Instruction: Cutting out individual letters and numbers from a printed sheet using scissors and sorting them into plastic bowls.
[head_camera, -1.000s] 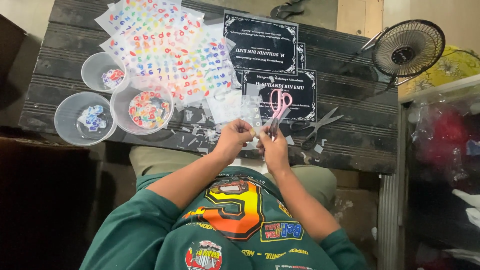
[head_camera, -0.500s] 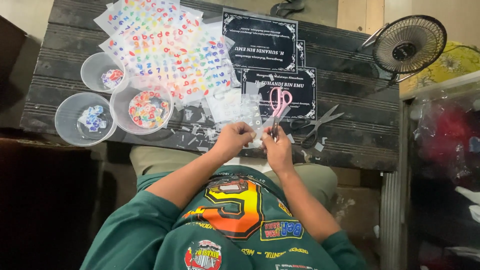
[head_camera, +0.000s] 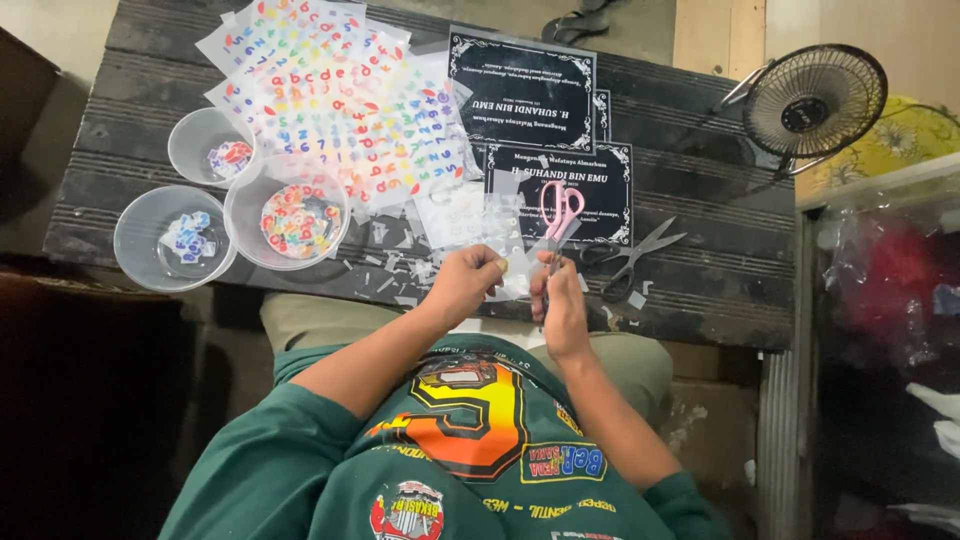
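Your left hand (head_camera: 466, 283) pinches a clear sheet (head_camera: 512, 262) at the desk (head_camera: 700, 290) edge, holding it taut. Your right hand (head_camera: 562, 305) is closed on pink scissors (head_camera: 557, 218), blades by the sheet. Three tubs (head_camera: 175, 240) close left for pieces.

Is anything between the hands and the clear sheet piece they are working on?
Nothing visible. The left hand and right hand both meet the clear sheet piece at the table edge. The pink scissors lie just beyond it, not between.
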